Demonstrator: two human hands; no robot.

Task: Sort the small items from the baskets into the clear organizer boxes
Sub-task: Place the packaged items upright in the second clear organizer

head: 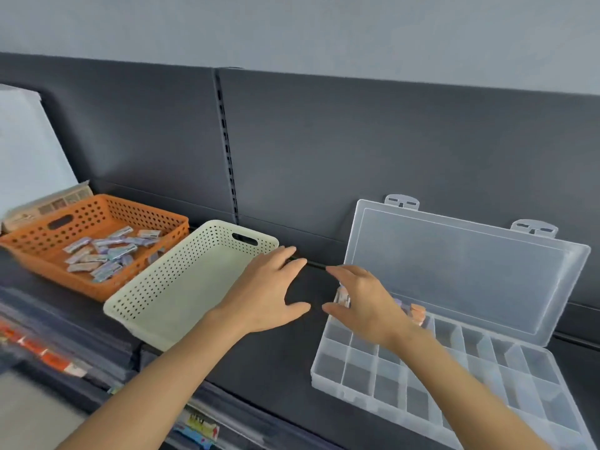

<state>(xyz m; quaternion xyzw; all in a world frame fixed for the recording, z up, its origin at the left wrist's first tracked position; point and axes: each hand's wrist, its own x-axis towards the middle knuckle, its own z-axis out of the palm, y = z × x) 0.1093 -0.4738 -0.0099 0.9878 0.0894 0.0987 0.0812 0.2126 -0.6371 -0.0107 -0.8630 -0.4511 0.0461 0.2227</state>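
A clear organizer box (363, 381) lies open on the dark shelf at the right, its lid (454, 264) leaning back against the rear panel. Small items (417, 313) sit in its far-left compartments, partly hidden by my right hand (363, 306), which hovers over that corner with fingers spread. My left hand (269, 290) is open too, over the right end of a cream perforated basket (181, 287) that looks empty inside. An orange basket (97, 222) farther left holds several small flat packets (104, 254).
The dark shelf (279, 365) runs along a dark back panel (324, 151) with a slotted upright. A white sheet (29, 147) and a printed box (48, 203) stand behind the orange basket. Lower shelves with colourful goods (201, 430) lie below the front edge.
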